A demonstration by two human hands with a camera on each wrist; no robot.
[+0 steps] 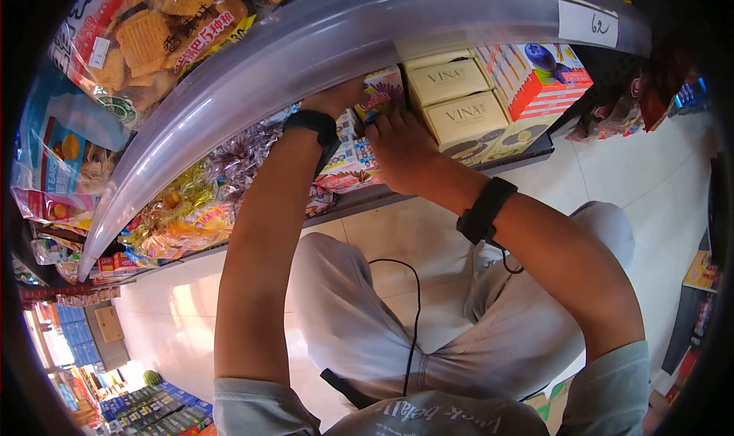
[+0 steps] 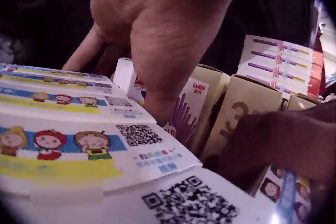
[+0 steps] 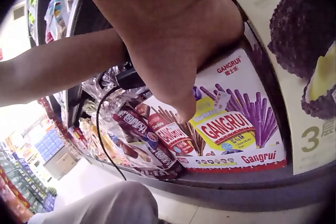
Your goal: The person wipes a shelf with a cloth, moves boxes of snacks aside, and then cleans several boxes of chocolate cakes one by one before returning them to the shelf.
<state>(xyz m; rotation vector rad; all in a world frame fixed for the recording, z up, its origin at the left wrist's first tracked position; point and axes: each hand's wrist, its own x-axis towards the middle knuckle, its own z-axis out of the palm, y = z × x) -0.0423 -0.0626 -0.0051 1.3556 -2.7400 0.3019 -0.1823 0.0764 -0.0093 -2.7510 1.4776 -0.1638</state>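
Note:
Under the shelf lip my left hand (image 1: pixel 336 98) reaches in over the boxes. In the left wrist view its thumb points down beside a Gangrui biscuit stick box (image 2: pixel 191 106) with purple sticks printed on it; the fingertips are hidden. My right hand (image 1: pixel 409 149) is bent over the front of the row, fingers curled at the box edges. The right wrist view shows its thumb (image 3: pixel 184 112) on the front of a white Gangrui display box (image 3: pixel 236 113) with a blueberry print; its other fingers are hidden. A purple and yellow box (image 1: pixel 382 88) stands between the hands.
Cream VINA boxes (image 1: pixel 466 116) and a blueberry-printed box (image 1: pixel 539 77) stand to the right. Shiny snack bags (image 1: pixel 222 168) lie to the left. A clear curved shelf lip (image 1: pixel 367 31) arches overhead, with bagged biscuits (image 1: pixel 145 46) above. A thin black cable (image 1: pixel 417 306) hangs down.

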